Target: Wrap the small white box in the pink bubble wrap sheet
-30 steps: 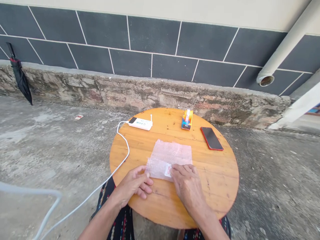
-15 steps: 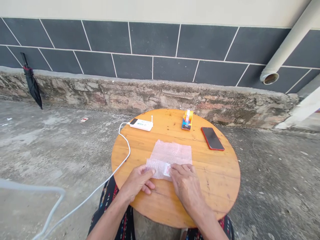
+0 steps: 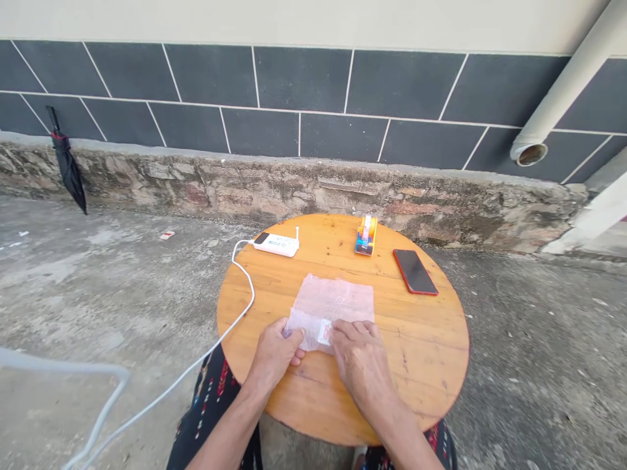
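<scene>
A sheet of pinkish bubble wrap (image 3: 337,297) lies on the round wooden table in front of me, its near edge folded over. Within or on the fold is a small white piece with red marks (image 3: 324,331); I cannot tell whether it is covered. My left hand (image 3: 279,349) pinches the left end of the fold between thumb and fingers. Pressed down on the right part of the fold is my right hand (image 3: 360,352), its fingers together and bent, beside the white piece. What lies under these fingers is hidden.
On the round table (image 3: 421,352) stand a tape dispenser (image 3: 366,236) at the back and a red-edged phone (image 3: 415,271) on the right. A white device (image 3: 277,244) with a white cable (image 3: 247,281) lies back left. A black umbrella (image 3: 68,168) leans on the wall.
My left hand has closed its fingers on the left end of the fold, where they were looser before. The right hand stays almost in place. The view has shifted slightly.
</scene>
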A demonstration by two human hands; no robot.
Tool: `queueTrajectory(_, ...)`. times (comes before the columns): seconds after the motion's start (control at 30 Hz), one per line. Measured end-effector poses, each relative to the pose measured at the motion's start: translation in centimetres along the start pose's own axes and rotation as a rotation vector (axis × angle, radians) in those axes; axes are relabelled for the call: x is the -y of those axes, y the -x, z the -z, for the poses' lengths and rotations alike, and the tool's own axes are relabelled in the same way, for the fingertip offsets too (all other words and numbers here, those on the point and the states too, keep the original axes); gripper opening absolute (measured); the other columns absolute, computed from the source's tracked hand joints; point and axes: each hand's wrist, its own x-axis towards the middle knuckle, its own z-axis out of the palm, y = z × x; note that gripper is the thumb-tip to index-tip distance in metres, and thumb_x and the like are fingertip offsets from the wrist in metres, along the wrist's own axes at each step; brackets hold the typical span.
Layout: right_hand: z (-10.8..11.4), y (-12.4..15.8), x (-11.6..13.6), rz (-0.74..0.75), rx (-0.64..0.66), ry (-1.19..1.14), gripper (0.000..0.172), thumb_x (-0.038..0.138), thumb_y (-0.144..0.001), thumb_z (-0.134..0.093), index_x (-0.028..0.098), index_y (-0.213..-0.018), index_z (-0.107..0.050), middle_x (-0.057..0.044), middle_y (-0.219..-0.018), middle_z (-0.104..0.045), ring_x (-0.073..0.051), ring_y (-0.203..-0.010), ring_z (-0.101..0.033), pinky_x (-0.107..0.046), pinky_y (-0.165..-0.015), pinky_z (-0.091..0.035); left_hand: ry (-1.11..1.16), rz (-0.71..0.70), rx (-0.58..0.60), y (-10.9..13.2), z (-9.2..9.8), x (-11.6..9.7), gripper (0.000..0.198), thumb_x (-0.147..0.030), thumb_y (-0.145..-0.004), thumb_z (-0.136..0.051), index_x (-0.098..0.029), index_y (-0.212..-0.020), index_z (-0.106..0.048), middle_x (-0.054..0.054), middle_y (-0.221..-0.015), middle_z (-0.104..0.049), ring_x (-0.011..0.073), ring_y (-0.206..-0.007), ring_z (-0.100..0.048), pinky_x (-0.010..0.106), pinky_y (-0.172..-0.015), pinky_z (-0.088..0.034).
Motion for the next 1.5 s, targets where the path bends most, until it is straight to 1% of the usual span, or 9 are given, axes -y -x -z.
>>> queueTrajectory(0.1, 0.0, 0.0, 0.0, 0.002, -0.005, 0.008, 0.02, 0.008, -0.086, -0.052, 0.02, -0.076, -0.065, -0.004, -0.087, -0.07, -0.018, -0.076, -0.056, -0.035, -0.074, -0.034, 0.04, 0.02, -0.015, 0.3, -0.2, -0.2, 0.047, -0.029, -0.071, -0.068, -0.015, -0.112, -0.05, 0.0, -0.065, -0.066, 0.0134, -0.045, -0.062, 0.021, -0.037, -0.049)
queueTrajectory(0.17, 0.0, 0.0, 0.0, 0.003, -0.002, 0.008, 0.02, 0.008, -0.086, -0.052, 0.02, -0.076, -0.064, -0.004, -0.086, -0.069, -0.019, -0.076, -0.056, -0.035, -0.074, -0.034, 0.069, 0.039, -0.013, 0.5, -0.3, -0.2, 0.057, -0.032, -0.072, -0.068, -0.016, -0.121, -0.043, -0.001, -0.066, -0.065, 0.0122, -0.044, -0.06, 0.021, -0.037, -0.05)
queueTrajectory(0.27, 0.0, 0.0, 0.0, 0.003, 0.006, 0.01, 0.019, 0.008, -0.085, -0.054, 0.02, -0.075, -0.064, -0.003, -0.086, -0.069, -0.019, -0.076, -0.056, -0.035, -0.074, -0.033, 0.092, 0.043, 0.01, 0.7, -0.4, -0.2, 0.05, -0.037, -0.071, -0.068, -0.014, -0.111, -0.049, -0.002, -0.062, -0.061, 0.0095, -0.041, -0.055, 0.018, -0.033, -0.045)
queueTrajectory(0.37, 0.1, -0.1, -0.1, 0.009, 0.029, 0.028, 0.019, 0.007, -0.085, -0.054, 0.02, -0.074, -0.064, -0.003, -0.085, -0.068, -0.019, -0.076, -0.056, -0.035, -0.074, -0.033, 0.088, 0.034, 0.051, 0.5, -0.5, -0.2, 0.036, -0.039, -0.068, -0.068, -0.012, -0.089, -0.058, -0.004, -0.053, -0.056, 0.0077, -0.037, -0.049, 0.016, -0.031, -0.04)
queueTrajectory(0.5, 0.3, -0.2, -0.1, 0.022, 0.071, 0.047, 0.019, 0.007, -0.084, -0.056, 0.02, -0.072, -0.063, -0.003, -0.085, -0.068, -0.018, -0.075, -0.056, -0.035, -0.074, -0.033, 0.072, 0.024, 0.077, -0.1, -0.7, -0.2, 0.029, -0.039, -0.066, -0.066, -0.012, -0.07, -0.057, -0.004, -0.045, -0.053, 0.0069, -0.034, -0.045, 0.016, -0.03, -0.035)
queueTrajectory(0.8, 0.7, -0.5, 0.3, -0.006, 0.135, 0.028, 0.004, 0.016, -0.08, -0.066, 0.019, -0.08, -0.065, -0.002, -0.091, -0.069, -0.02, -0.08, -0.057, -0.036, -0.079, -0.033, 0.0, -0.064, 0.053, -0.3, -1.4, -0.4, 0.016, -0.029, -0.07, -0.059, -0.014, -0.074, -0.06, -0.008, -0.042, -0.048, 0.006, -0.032, -0.039, 0.014, -0.028, -0.027)
queueTrajectory(0.97, 0.6, -0.4, 0.2, -0.011, 0.134, 0.033, 0.005, 0.015, -0.08, -0.066, 0.019, -0.079, -0.065, -0.002, -0.092, -0.069, -0.02, -0.08, -0.056, -0.035, -0.079, -0.032, -0.039, -0.044, 0.099, -0.5, -1.1, -0.3, 0.024, -0.034, -0.069, -0.061, -0.014, -0.082, -0.061, -0.005, -0.049, -0.055, 0.0089, -0.036, -0.048, 0.015, -0.028, -0.031)
queueTrajectory(1.2, 0.6, -0.7, 0.2, -0.018, 0.154, 0.027, 0.006, 0.014, -0.08, -0.066, 0.02, -0.08, -0.066, -0.002, -0.092, -0.069, -0.019, -0.08, -0.057, -0.035, -0.078, -0.033, -0.034, -0.001, 0.168, -0.7, -0.5, -0.4, 0.023, -0.036, -0.069, -0.058, -0.013, -0.062, -0.058, -0.005, -0.04, -0.048, 0.0058, -0.03, -0.037, 0.015, -0.028, -0.024)
queueTrajectory(1.5, 0.7, -0.7, 0.2, -0.025, 0.153, 0.009, 0.007, 0.013, -0.079, -0.066, 0.02, -0.079, -0.065, -0.001, -0.092, -0.069, -0.02, -0.08, -0.056, -0.035, -0.077, -0.032, -0.017, -0.006, 0.183, -0.8, -0.6, -0.7, 0.021, -0.036, -0.066, -0.059, -0.015, -0.065, -0.057, -0.007, -0.041, -0.046, 0.0052, -0.033, -0.033, 0.016, -0.031, -0.02)
